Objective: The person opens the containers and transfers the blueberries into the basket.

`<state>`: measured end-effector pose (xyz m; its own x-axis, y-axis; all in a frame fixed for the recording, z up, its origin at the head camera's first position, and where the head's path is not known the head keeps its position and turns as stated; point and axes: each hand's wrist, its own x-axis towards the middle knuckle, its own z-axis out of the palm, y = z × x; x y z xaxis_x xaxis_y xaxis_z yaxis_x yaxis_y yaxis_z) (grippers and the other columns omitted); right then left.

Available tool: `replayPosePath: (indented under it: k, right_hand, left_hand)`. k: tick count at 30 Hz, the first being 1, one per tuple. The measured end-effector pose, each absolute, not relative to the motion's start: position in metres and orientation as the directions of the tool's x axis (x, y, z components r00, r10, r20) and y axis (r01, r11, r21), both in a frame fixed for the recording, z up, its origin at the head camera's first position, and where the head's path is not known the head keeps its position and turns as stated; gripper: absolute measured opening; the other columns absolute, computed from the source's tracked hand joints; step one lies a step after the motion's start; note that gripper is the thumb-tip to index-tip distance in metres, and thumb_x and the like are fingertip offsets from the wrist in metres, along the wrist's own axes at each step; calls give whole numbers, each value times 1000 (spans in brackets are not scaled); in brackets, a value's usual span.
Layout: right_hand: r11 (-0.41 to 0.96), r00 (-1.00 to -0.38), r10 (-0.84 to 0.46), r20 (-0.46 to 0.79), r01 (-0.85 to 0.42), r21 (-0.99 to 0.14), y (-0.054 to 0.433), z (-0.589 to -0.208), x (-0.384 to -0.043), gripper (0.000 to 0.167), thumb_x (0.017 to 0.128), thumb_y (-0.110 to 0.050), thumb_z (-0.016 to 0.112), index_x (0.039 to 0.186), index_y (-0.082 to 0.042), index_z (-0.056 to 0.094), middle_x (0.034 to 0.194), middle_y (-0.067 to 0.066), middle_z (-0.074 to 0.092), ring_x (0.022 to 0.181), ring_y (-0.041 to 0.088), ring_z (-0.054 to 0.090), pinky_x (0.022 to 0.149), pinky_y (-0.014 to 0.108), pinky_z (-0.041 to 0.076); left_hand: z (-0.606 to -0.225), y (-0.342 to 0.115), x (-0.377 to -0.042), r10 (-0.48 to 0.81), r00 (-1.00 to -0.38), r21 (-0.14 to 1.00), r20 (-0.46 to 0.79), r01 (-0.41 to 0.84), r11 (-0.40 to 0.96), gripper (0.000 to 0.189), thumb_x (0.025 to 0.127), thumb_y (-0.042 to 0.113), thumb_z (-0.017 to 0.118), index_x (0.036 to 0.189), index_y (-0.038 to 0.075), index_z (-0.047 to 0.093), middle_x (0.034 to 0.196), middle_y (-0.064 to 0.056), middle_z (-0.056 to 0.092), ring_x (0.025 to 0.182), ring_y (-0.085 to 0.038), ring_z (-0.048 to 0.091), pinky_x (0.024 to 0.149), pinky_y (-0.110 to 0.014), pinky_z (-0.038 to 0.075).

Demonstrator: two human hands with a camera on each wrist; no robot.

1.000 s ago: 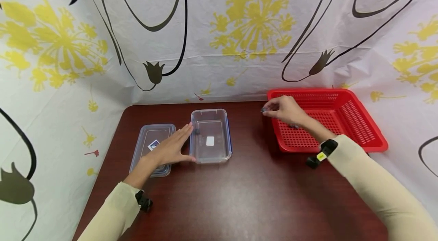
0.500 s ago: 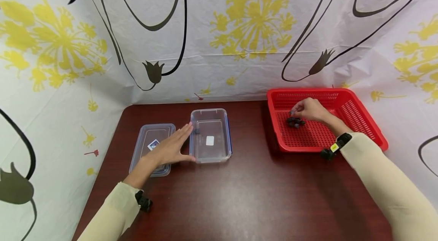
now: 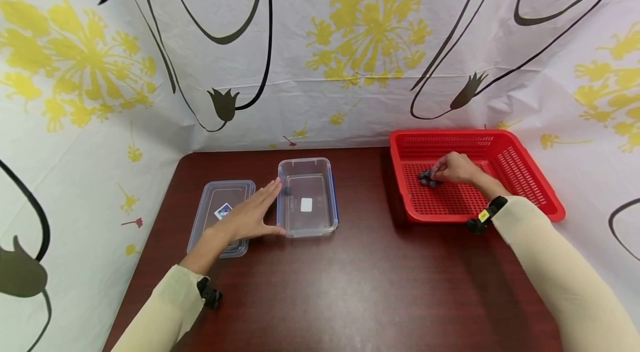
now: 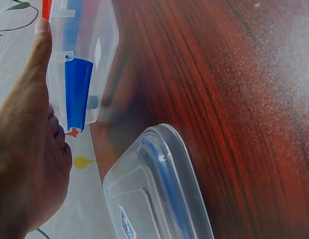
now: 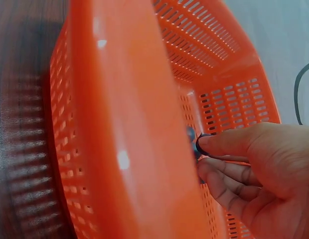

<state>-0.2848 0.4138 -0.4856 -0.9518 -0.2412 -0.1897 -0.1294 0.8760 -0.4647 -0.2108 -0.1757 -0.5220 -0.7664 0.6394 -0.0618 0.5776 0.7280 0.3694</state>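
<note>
My left hand (image 3: 250,215) rests with straight fingers and spread thumb against the left side of a clear plastic food container (image 3: 320,224). One small dark ball (image 3: 287,191) shows inside it near the left wall. In the left wrist view, a blue latch (image 4: 78,92) hangs unfastened on the container's side. My right hand (image 3: 456,167) reaches into a red perforated basket (image 3: 530,174), fingertips at a small pile of dark, marble-like balls (image 3: 426,179). The right wrist view shows thumb and fingers pinching a dark ball (image 5: 203,143); the basket's rim hides part of the pile.
A clear lid (image 3: 210,224) with a blue and white sticker lies left of the container, partly under my left hand and forearm. The dark wooden table (image 3: 370,285) meets a patterned cloth (image 3: 300,119) behind and at both sides.
My right hand has moved from beyond the basket's left edge, where it pinched a small ball, rightward and down to the pile inside. The left hand and container have stayed still.
</note>
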Motion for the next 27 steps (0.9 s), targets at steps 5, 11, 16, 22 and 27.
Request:
replayPosePath:
  k: [5, 11, 16, 22, 27]
  right_hand:
    - [878, -954, -236, -187, -127, -462, 413, -485, -284, 16, 90, -12, 83, 96, 1, 79, 88, 11, 80, 76, 12, 67, 66, 28, 52]
    - [877, -957, -232, -174, -128, -464, 412, -480, -283, 16, 91, -12, 83, 99, 1, 80, 89, 11, 80, 76, 11, 67, 66, 28, 52]
    - [870, -962, -236, -136, -147, -471, 409, -471, -282, 15, 93, -14, 82, 100, -1, 81, 90, 10, 81, 76, 12, 65, 67, 30, 51]
    - [855, -967, -235, -94, -160, -493, 399, -455, -282, 15, 95, -12, 78, 104, -1, 81, 93, 10, 81, 81, 20, 72, 69, 27, 53]
    - [844, -964, -265, -19, -222, -488, 384, -439, -280, 17, 96, -13, 78, 106, 0, 80, 93, 9, 81, 81, 20, 75, 69, 24, 54]
  left_hand:
    - [-521, -177, -211, 644, -763, 369, -59, 582, 724, 127, 85, 77, 71, 170, 6, 10, 179, -9, 2, 164, -26, 9, 132, -47, 17]
    - [-523, -177, -212, 650, -758, 352, -48, 596, 722, 128, 84, 79, 70, 170, 4, 11, 179, -11, 5, 164, -27, 11, 132, -48, 18]
    - [-520, -176, -213, 650, -757, 354, -61, 593, 724, 128, 84, 78, 71, 170, 5, 11, 179, -10, 4, 164, -26, 10, 132, -47, 17]
    - [-518, -176, -213, 653, -755, 362, -62, 593, 719, 127, 84, 78, 72, 170, 5, 12, 179, -10, 6, 164, -27, 11, 132, -49, 18]
    - [-518, -176, -214, 661, -749, 365, -51, 602, 711, 128, 84, 78, 71, 170, 4, 13, 179, -11, 7, 164, -28, 13, 132, -50, 19]
